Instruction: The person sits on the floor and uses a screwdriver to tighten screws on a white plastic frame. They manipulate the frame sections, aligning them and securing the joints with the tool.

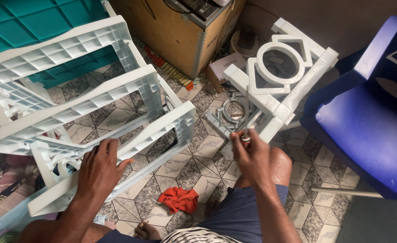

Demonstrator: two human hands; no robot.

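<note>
The left hand (100, 168) lies flat, fingers spread, on a white shelf frame (90, 108). The right hand (252, 155) pinches a small white part (245, 139) at its fingertips, just below a ringed panel (279, 67).

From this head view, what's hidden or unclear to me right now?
- Small item pinched in the right hand: mostly covered by the fingers, too small to identify.
- Left hand palm: pressed on the pale plastic rack, so the contact beneath is hidden.
- Teal crate: cut off by the top edge.
- Blue chair: cut off by the right edge.
- Cardboard box top: cut off by the top edge.
</note>
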